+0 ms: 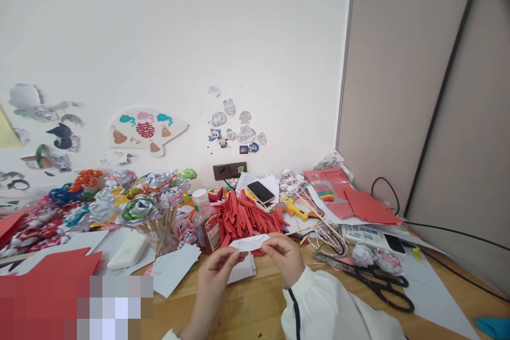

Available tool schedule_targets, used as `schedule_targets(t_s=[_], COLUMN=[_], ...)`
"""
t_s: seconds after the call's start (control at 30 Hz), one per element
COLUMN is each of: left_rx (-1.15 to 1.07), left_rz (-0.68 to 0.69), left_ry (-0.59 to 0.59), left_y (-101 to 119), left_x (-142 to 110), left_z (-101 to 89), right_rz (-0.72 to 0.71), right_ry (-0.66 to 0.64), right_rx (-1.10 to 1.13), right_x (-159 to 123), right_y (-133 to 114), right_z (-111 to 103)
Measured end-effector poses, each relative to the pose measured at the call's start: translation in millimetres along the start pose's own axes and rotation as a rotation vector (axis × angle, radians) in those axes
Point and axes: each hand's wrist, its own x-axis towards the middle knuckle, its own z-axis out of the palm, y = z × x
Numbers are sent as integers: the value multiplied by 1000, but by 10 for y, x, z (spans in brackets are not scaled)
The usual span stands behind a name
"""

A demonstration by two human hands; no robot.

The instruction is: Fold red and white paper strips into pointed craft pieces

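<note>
A narrow folded strip of white paper (250, 243) is stretched between my two hands above the table's front part. My left hand (218, 271) pinches its left end between thumb and fingers. At the other end, my right hand (285, 256) grips the strip the same way. Just below it lies a small stack of white paper (241, 271) on the wooden table (251, 311). Behind my hands is a heap of folded red paper strips (249, 216), next to a bottle of dark liquid (206, 223) with a white cap.
Black-handled scissors (382, 282) lie at the right, near crumpled paper balls (363, 255) and a bead string (329, 240). A yellow glue gun (297, 209) and a phone (261, 191) lie behind. Paper flowers (139, 207) and red sheets (59, 268) crowd the left; a wall stands behind.
</note>
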Motion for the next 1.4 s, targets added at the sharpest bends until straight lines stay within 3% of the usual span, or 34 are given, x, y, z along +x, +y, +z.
schedule_targets(t_s=[0.23,0.43,0.53,0.7,0.93,1.2,1.4], left_rx=[-112,-64,-64,-42,-34,91,-47], left_rz=[-2,18,14,18,5,0,-84], left_ry=[26,3,-14,-15,20,118,179], left_y=[-55,-73,-92,-82,-46,-52,-36], left_x=[-30,-58,-57,-52,-42,-6,-9], left_z=[35,54,54,49,52,69,127], right_rz=[-1,69,76,95,202,187,248], right_ry=[29,-137,-157,-133,8,31,63], right_rx=[-17,47,-1,14,214,135,147], right_x=[-14,-57,-74,-71,-39,-33,-74], right_y=[-31,1,17,44,33,30,70], right_z=[14,50,57,53,37,53,103])
